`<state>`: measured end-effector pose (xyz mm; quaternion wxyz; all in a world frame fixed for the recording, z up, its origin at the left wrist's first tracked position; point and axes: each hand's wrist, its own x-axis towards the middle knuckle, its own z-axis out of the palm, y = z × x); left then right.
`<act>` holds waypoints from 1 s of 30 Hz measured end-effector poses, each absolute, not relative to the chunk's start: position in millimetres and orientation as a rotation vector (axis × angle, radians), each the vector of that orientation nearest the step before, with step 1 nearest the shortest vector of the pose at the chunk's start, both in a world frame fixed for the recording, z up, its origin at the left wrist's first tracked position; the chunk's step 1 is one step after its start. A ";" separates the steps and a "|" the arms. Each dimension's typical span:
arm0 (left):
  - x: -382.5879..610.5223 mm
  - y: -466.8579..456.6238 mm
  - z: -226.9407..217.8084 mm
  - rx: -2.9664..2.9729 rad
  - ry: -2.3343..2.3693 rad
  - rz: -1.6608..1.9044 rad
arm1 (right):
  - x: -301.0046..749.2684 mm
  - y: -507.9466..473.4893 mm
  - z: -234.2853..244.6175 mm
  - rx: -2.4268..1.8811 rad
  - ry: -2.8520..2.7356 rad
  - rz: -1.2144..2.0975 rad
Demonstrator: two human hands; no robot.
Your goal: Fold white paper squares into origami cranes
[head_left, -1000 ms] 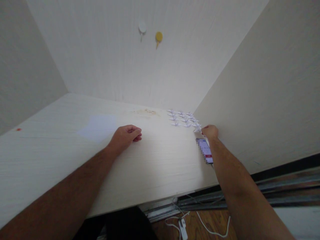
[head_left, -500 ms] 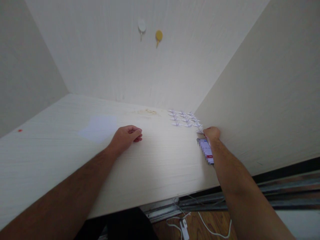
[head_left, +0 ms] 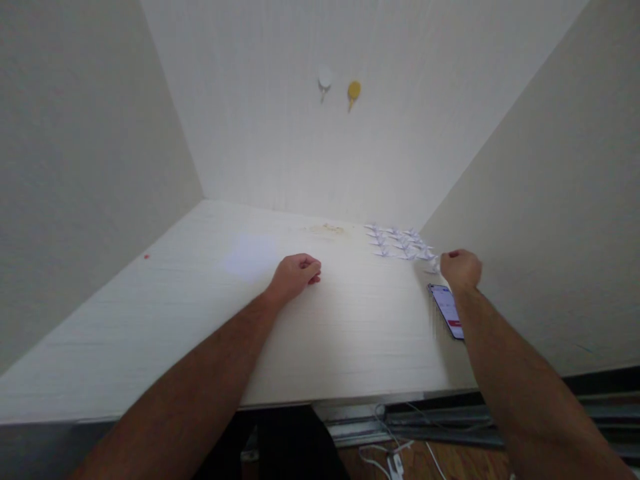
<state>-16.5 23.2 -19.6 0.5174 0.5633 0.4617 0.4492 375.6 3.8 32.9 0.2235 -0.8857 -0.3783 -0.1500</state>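
Several white paper cranes (head_left: 400,244) stand in rows on the white tabletop (head_left: 345,333), close to where the back and right walls meet. My right hand (head_left: 461,268) is closed at the right end of this group, against the nearest paper crane (head_left: 433,268). Its fingertips are turned away, so I cannot see whether they grip that crane. Under my right wrist lies a phone (head_left: 447,311) with a lit screen, partly covered by the arm. My left hand (head_left: 299,276) rests on the table with curled fingers; nothing shows in it.
A pale bluish sheet-like patch (head_left: 250,253) lies left of my left hand. Two hooks, one white (head_left: 325,80) and one yellow (head_left: 354,90), are on the back wall. Walls enclose the table left and right. Below the front edge are white cables and a power strip (head_left: 395,465).
The camera view has shifted, so everything sits further right. My right hand has turned, its thumb side now higher, beside the same crane. My left hand keeps its curled pose.
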 end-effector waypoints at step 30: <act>-41.6 38.0 -3.6 1.666 1.860 1.093 | 130.7 11.2 -13.4 -1.827 -2.009 0.249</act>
